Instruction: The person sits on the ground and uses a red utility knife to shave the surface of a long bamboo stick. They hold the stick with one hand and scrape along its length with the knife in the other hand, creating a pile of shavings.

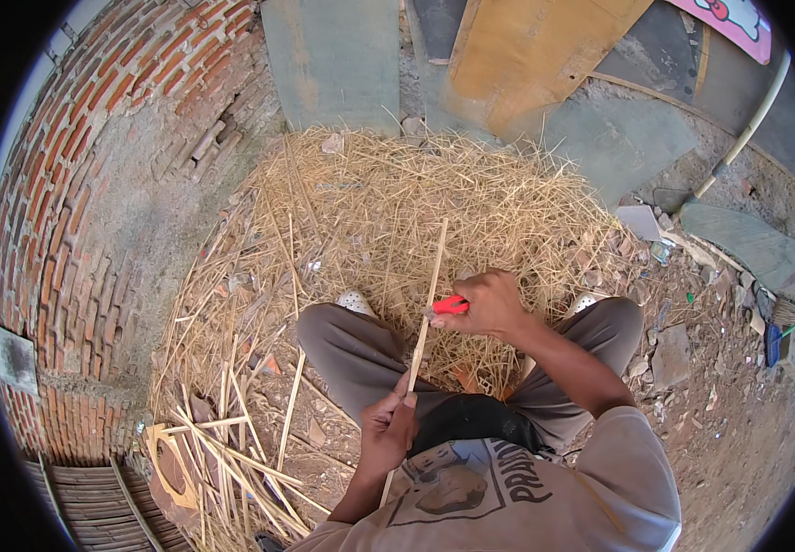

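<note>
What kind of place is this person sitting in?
Probably a rough outdoor work yard: there's a worn brick wall, a heap of straw-like shavings and rubble-strewn dirt ground.

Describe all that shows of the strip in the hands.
The strip is long, narrow, fairly straight and pale tan, like bamboo or wood. It slants forward and slightly right, its far end free over the shavings. The left hand closes around it lower down; a short length shows beyond, by the shirt. The red tool in the right hand appears to touch it higher up.
</note>
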`<action>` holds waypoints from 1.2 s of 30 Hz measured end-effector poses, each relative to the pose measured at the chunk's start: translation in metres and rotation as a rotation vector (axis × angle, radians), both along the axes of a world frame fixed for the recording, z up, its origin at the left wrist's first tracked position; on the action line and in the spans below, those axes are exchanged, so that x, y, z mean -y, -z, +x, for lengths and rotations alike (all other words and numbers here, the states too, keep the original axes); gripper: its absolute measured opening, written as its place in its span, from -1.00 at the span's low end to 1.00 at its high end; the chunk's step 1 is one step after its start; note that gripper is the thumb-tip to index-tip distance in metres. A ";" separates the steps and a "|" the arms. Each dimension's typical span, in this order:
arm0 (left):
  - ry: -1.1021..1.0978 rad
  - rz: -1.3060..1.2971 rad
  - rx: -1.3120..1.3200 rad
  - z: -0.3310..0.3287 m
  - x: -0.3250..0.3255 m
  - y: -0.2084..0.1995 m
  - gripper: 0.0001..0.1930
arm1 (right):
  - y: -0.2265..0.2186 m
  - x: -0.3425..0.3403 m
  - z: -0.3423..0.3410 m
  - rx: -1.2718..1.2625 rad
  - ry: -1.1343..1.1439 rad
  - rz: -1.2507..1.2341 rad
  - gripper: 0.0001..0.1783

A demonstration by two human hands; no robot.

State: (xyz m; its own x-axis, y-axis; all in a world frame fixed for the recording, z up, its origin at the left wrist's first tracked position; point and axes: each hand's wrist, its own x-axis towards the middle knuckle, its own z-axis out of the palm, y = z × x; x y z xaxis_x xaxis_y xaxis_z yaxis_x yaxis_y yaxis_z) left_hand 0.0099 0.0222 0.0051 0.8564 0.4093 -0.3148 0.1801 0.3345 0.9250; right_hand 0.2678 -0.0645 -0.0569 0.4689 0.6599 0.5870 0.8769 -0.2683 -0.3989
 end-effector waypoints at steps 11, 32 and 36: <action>0.041 0.267 -0.103 -0.008 0.011 -0.016 -0.61 | -0.011 0.028 0.081 -0.477 0.428 -0.137 -0.18; -0.023 0.470 -0.033 0.026 0.001 -0.020 -0.61 | -0.029 0.010 -0.013 -0.045 -0.083 0.049 -0.29; 0.012 0.540 -0.049 0.021 0.005 -0.019 -0.60 | -0.020 0.009 0.018 -0.120 0.117 -0.019 -0.30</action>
State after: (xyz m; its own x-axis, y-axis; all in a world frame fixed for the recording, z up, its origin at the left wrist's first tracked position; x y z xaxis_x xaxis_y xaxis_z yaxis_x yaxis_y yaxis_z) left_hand 0.0313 0.0170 0.0241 0.8516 0.5141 -0.1019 0.2284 -0.1889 0.9551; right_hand 0.2854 -0.0738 -0.0367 0.6092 0.6072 0.5101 0.7856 -0.3747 -0.4924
